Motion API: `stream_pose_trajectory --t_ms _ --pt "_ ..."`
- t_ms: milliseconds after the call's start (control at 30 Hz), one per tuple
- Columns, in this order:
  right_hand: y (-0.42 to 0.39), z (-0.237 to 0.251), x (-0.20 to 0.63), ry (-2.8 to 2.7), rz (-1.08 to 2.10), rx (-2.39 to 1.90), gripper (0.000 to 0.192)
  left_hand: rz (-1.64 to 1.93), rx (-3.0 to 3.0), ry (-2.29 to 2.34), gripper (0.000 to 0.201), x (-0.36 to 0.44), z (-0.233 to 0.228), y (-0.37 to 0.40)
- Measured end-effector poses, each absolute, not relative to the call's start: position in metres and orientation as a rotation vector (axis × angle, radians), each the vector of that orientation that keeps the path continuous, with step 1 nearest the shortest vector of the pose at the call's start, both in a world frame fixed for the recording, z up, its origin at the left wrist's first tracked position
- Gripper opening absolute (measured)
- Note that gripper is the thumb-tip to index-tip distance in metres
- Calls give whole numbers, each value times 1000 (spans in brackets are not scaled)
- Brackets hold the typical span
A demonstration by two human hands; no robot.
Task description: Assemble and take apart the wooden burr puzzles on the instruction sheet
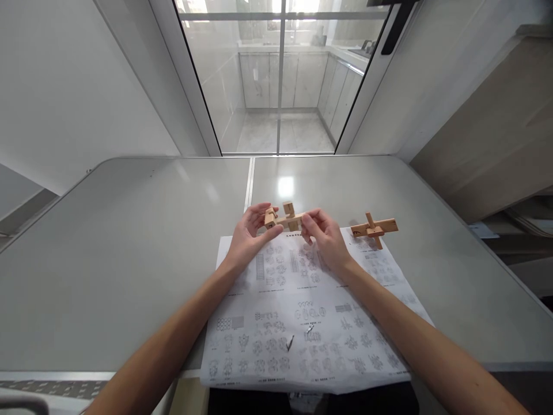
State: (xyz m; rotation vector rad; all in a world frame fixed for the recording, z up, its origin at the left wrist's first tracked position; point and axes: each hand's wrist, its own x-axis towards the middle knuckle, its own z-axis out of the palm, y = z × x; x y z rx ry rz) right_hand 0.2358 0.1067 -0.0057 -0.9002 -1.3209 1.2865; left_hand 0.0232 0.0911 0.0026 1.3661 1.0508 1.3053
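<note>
Head view, near to far: instruction sheet [302,323] lies flat at the near desk [129,242] edge, its printed diagrams facing the person, likely so they can be read while working. Above its far edge both hands hold one wooden puzzle piece assembly [285,219] off the desk; left hand [246,236] pinches its left end with thumb and fingertips, right hand [324,233] has a narrow fingertip grip on its right end, so the middle stays exposed. Second wooden cross-shaped puzzle [374,229] rests on the sheet's far right corner, apart from the hands, within reach. Beyond, glass door [280,75].
</note>
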Motion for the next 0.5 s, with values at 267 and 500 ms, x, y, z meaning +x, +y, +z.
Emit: stream_pose_trajectory --t_ms 267,500 --pt "118 -15 242 -948 1303 -966 44 1156 1802 1354 58 28 -3 86" --pt "117 -12 242 -908 1342 -950 46 908 2141 1291 56 31 1 80"
